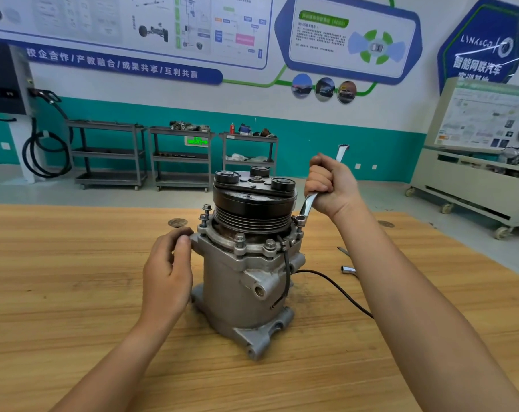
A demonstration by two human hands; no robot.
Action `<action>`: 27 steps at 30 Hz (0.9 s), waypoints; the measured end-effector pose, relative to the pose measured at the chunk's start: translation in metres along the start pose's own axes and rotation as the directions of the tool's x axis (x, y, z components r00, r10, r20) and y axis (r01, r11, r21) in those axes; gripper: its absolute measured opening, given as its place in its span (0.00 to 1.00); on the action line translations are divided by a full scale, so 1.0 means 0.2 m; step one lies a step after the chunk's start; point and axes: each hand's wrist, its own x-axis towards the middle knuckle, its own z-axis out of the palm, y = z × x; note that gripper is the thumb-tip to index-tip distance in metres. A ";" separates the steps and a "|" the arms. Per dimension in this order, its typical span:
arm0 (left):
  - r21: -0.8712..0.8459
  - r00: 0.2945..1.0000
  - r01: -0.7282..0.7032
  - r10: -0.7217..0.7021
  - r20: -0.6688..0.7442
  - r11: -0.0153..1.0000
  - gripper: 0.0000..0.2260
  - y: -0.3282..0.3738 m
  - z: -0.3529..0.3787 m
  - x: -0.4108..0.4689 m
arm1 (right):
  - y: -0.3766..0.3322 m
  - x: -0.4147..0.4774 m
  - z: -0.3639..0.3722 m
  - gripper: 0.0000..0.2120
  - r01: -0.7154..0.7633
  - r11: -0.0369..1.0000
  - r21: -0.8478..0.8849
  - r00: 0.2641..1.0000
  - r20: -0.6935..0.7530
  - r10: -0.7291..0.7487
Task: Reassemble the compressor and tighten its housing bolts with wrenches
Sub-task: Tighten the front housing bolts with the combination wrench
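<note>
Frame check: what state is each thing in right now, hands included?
compressor: upright on the table, pulley on top.
wrench: ring end set on the right bolt.
right hand: grips the wrench.
left hand: holds the compressor's upper left corner.
left bolts: standing proud, threads showing.
cable: trailing loose across the table.

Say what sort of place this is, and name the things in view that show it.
Most likely a vehicle-training workshop: wall posters of car systems, steel trolleys holding parts along the wall, and a compressor standing on a wooden workbench.
</note>
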 end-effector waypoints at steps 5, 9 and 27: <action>-0.006 0.999 -0.033 0.033 -0.041 0.999 0.09 0.00 0.00 -0.02 | 0.01 0.04 0.00 0.21 -0.095 0.992 -0.080 0.995 -0.034 0.092; -0.033 0.999 -0.007 0.006 -0.039 0.999 0.09 -0.01 0.00 -0.02 | 0.01 0.07 0.02 0.23 -0.117 0.982 -0.146 0.990 0.055 0.127; 0.089 0.993 -0.121 0.121 0.005 0.989 0.11 -0.04 0.01 -0.04 | 0.00 0.04 -0.03 0.16 -0.191 0.981 0.020 0.894 0.415 0.166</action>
